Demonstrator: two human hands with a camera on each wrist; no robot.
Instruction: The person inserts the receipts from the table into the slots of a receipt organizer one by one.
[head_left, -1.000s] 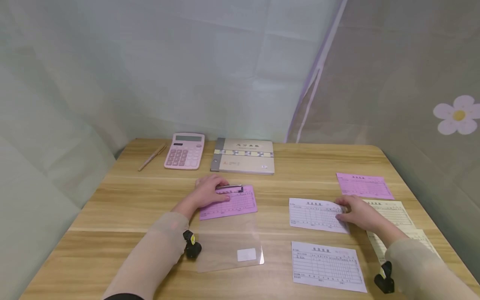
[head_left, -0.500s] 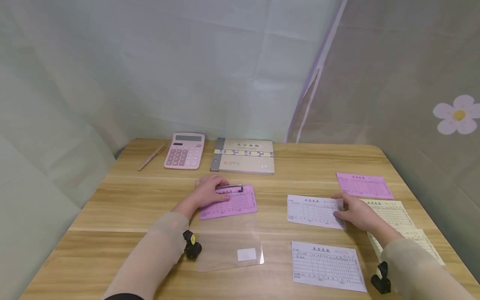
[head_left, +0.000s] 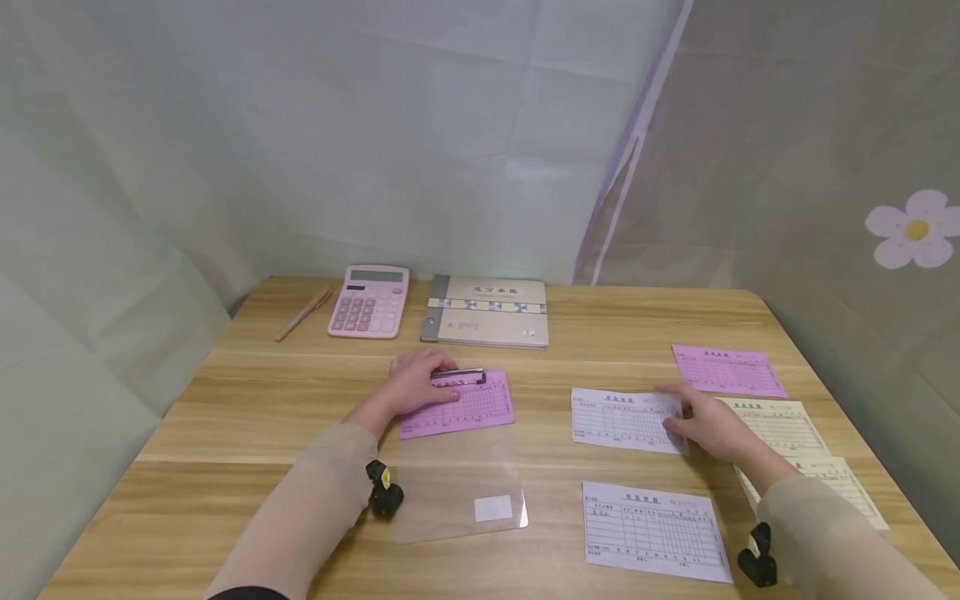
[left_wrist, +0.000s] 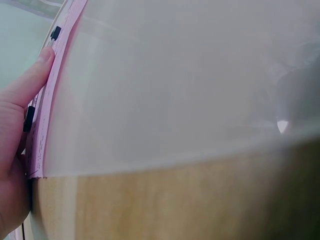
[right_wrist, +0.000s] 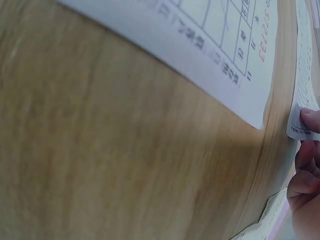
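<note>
A transparent clipboard [head_left: 457,479] lies on the table with a pink receipt slip [head_left: 487,407] at its clip end. My left hand [head_left: 416,385] grips that end, thumb lying by the metal clip [left_wrist: 30,117] in the left wrist view; its other fingers are mostly hidden. To the right, my right hand [head_left: 708,423] pinches the right end of a white receipt slip [head_left: 618,421] between thumb and fingers. The right wrist view shows the thumb on this slip's corner [right_wrist: 299,131]. Nearer the front lies a second white slip [head_left: 652,533], with handwriting in one row.
Two pale yellow slips [head_left: 780,425] overlap beyond my right hand, partly under the right forearm. Another pink slip [head_left: 727,372] lies behind them. Along the back are a pen [head_left: 303,314], a pink calculator [head_left: 370,302] and an account book [head_left: 487,312]. Curtains [head_left: 450,142] hang behind the table.
My right hand has shifted the white slip slightly left and away from me. The left hand and the clipboard have stayed in place.
</note>
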